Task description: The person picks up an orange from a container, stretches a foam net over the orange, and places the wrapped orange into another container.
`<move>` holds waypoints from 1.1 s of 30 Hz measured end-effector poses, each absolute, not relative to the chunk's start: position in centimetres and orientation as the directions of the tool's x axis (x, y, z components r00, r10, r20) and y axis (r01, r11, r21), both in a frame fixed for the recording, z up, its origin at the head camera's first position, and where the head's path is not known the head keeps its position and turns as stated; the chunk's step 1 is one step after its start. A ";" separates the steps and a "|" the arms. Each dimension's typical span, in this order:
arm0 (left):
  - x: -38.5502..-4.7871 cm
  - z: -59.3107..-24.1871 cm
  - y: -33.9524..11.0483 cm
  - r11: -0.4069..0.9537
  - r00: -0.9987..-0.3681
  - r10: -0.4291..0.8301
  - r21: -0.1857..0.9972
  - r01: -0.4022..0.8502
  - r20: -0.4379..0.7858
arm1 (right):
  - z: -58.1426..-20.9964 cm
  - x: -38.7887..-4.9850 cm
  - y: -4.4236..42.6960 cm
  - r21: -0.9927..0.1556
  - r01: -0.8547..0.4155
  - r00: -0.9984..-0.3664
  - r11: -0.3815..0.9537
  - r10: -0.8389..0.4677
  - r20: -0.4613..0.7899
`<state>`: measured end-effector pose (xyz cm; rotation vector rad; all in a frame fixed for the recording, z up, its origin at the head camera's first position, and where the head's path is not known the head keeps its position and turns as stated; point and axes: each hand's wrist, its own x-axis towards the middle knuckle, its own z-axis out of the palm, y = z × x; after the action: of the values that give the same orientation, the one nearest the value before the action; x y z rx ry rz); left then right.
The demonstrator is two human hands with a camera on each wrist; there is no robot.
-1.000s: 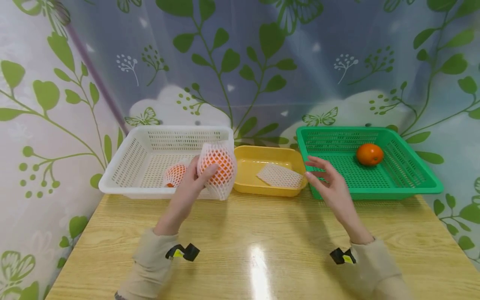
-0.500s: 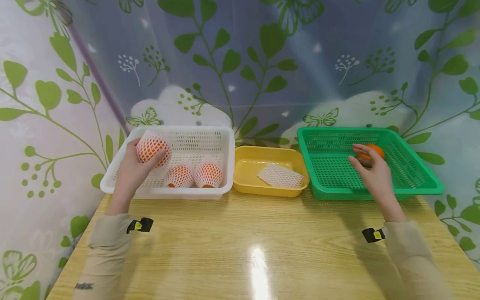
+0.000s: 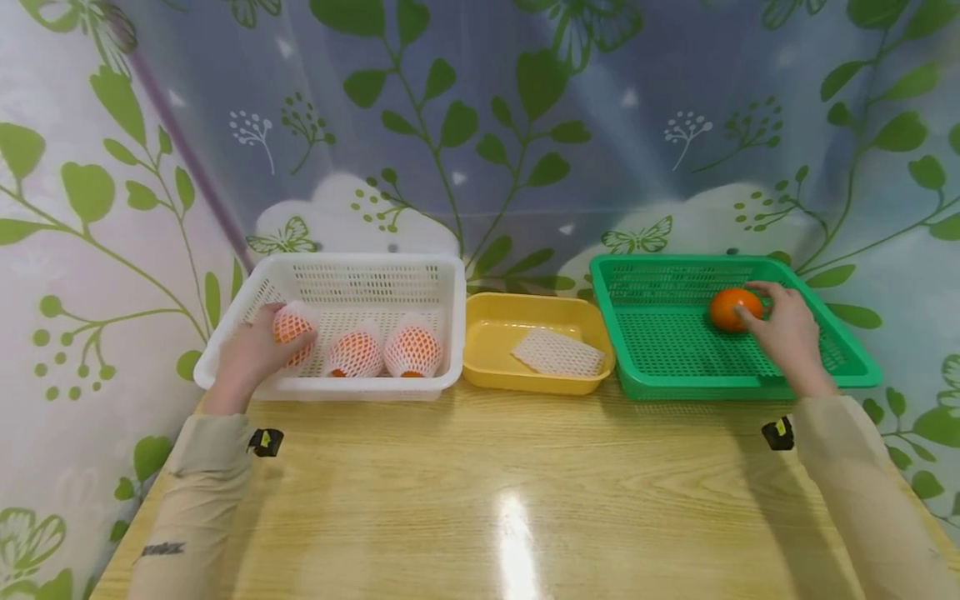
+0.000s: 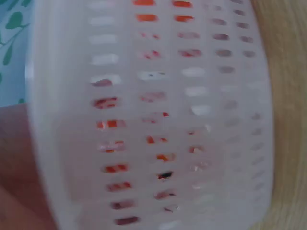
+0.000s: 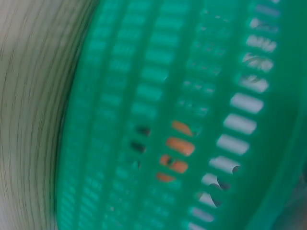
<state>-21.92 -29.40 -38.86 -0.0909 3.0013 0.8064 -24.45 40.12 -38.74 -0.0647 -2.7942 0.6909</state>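
Leaf-and-butterfly patterned fabric (image 3: 487,133) fills the upper frame behind a pale wood-grain table (image 3: 390,492). At centre left, the left hand (image 3: 255,346) grips a net-wrapped fruit (image 3: 295,332), thumb across its front; the far fingers are hidden. At centre right, the right hand (image 3: 789,333) has thumb and fingers curled around the right side of a bare orange fruit (image 3: 727,311), the thumb tip overlapping its near face.

The left hand's fruit is inside a white basket (image 3: 352,385); to its right, two more wrapped fruits (image 3: 412,352) sit side by side. The orange fruit is in the right half of a green basket (image 3: 750,382). Between the baskets, a yellow tray (image 3: 491,333) holds a flat white foam net (image 3: 558,352). Both wrist views show blurred slotted basket walls, with orange visible through the gaps. Beige sleeves (image 3: 862,475) enter from the lower corners.
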 end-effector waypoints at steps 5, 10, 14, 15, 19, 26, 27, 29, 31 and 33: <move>-22.1 -39.5 -29.6 0.894 -0.988 0.023 0.446 -0.048 -0.153 | -38.9 -25.5 41.1 -0.397 0.014 -0.977 0.918 0.097 0.190; -22.2 -39.5 -29.4 0.914 -0.983 0.070 0.406 -0.006 -0.172 | -39.4 -26.5 41.8 -0.353 0.030 -0.986 0.935 0.086 0.144; -22.2 -39.6 -29.4 0.912 -0.983 0.075 0.410 0.001 -0.166 | -40.0 -27.2 42.5 -0.336 0.037 -0.991 0.941 0.077 0.106; -22.2 -39.7 -29.4 0.913 -0.984 0.074 0.408 0.000 -0.165 | -40.1 -27.4 42.6 -0.329 0.040 -0.992 0.943 0.076 0.097; -22.1 -39.6 -29.2 0.915 -0.984 0.068 0.403 -0.004 -0.164 | -40.5 -27.8 43.0 -0.309 0.049 -0.994 0.950 0.075 0.076; -22.1 -39.6 -29.0 0.919 -0.984 0.072 0.393 0.003 -0.161 | -41.0 -28.2 43.1 -0.300 0.060 -0.994 0.952 0.084 0.065; -22.1 -39.6 -29.1 0.922 -0.984 0.073 0.388 0.005 -0.160 | -41.1 -28.2 43.2 -0.302 0.065 -0.995 0.951 0.085 0.056; -22.1 -39.6 -29.2 0.925 -0.985 0.073 0.381 0.008 -0.156 | -41.3 -28.3 43.2 -0.303 0.070 -0.996 0.950 0.084 0.034; -22.1 -39.7 -29.2 0.926 -0.986 0.071 0.377 0.008 -0.151 | -41.4 -28.3 43.2 -0.303 0.069 -0.997 0.950 0.078 0.017; -22.1 -39.8 -29.4 0.927 -0.987 0.066 0.375 0.005 -0.149 | -41.4 -28.3 43.0 -0.306 0.062 -0.997 0.950 0.073 0.027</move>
<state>-22.08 -29.36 -39.82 0.0540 2.9270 0.5686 -28.26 42.96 -41.39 -0.1060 -3.0645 0.4793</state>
